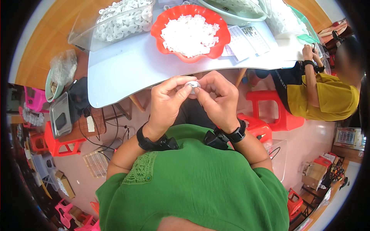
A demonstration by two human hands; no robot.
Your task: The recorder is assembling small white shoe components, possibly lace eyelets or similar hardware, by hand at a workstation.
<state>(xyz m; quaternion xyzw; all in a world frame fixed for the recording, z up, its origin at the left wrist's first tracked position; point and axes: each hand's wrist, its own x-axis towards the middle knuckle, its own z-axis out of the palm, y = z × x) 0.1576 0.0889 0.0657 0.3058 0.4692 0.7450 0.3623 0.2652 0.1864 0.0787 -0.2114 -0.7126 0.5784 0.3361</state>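
Observation:
Between my two hands, just off the near edge of the table, is a small round white plastic piece (192, 85). My left hand (169, 96) pinches its left side between thumb and fingers. The thumb and fingers of my right hand (217, 94) close on its right side. Part of the piece is hidden behind my fingertips. Beyond my hands, a red scalloped bowl (189, 57) on the table holds many small white plastic parts (189, 34). A clear bin (86, 32) at the far left holds many rounded white parts (123, 23).
The pale table (123, 73) curves in front of me. Printed sheets (243, 42) lie right of the bowl, near a pale green basin (235, 17). A person in a yellow shirt (323, 98) works at the right. Red stools (275, 111) and a side table (86, 127) stand around.

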